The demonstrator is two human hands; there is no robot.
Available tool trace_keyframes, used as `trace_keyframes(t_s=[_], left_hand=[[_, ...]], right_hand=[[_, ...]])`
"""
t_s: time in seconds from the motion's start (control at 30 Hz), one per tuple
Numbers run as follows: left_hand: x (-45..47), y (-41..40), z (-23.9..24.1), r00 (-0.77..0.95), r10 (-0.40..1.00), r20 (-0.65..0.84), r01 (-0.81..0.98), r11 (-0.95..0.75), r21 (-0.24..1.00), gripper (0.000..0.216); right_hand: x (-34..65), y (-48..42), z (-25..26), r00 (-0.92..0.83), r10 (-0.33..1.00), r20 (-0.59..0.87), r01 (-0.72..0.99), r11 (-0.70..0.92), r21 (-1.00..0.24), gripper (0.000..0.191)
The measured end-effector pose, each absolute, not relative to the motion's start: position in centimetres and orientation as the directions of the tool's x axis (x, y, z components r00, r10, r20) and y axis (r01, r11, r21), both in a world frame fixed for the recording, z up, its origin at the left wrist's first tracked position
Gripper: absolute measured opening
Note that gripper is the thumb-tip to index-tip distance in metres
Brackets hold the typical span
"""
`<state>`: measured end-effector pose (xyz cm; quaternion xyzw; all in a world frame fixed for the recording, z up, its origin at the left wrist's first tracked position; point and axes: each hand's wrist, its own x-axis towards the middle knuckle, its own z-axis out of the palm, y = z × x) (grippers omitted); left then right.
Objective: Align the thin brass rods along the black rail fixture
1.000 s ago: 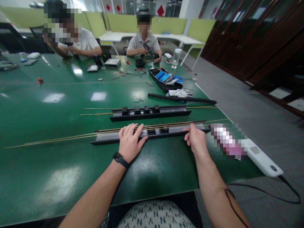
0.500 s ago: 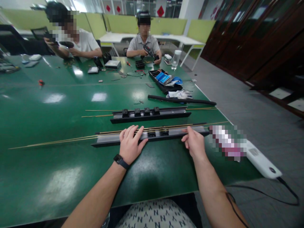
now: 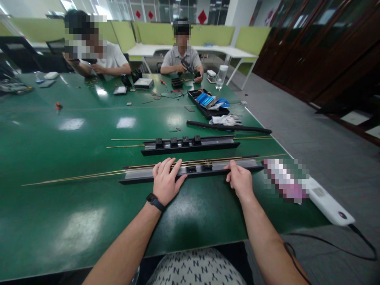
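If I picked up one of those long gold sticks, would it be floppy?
Probably more springy than floppy: the gold sticks look thin, yet run nearly straight where they poke past the black rail. One is likely light, being so skinny. Its far end may wobble, because it's so long.

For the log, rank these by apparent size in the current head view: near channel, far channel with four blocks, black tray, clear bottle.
1. Near channel
2. Far channel
3. Black tray
4. Clear bottle
The far channel lies farther from the camera, so whether both channels truly differ is unsure.
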<state>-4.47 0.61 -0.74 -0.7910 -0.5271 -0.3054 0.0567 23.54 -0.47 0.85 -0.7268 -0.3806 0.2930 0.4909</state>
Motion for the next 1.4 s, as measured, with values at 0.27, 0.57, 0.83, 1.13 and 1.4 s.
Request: trace_keyframes(t_s=[0.27,0.57,0.83,1.13,1.4], left_hand=[[-4.1,0.5,-0.9,0.255,0.8,0.543,0.869,-0.436,0.234,0.05],[-4.1,0.5,-0.9,0.257,0.801,0.54,0.87,-0.435,0.231,0.052],[-4.1,0.7,-1.2,0.253,0.797,0.548,0.866,-0.439,0.238,0.053],[-4.2,0.7,-1.5,0.252,0.783,0.569,0.868,-0.443,0.225,0.052],[-4.2,0.7,-1.4,0.25,0.776,0.579,0.865,-0.448,0.226,0.051]], right_hand=[[23.7,-0.7,0.8,0.555,0.832,-0.014,0.335,-0.239,-0.912,0.059],[23.9,-0.3,-0.2,0.548,0.834,-0.056,0.103,-0.134,-0.986,0.049],[24.1,0.1,0.0,0.496,0.861,-0.109,-0.093,-0.072,-0.993,0.043],[24.6,0.3,-0.1,0.529,0.837,-0.142,-0.22,-0.026,-0.975,0.038],[25.3,0.5,0.1,0.628,0.764,-0.151,-0.251,0.015,-0.968,0.039]])
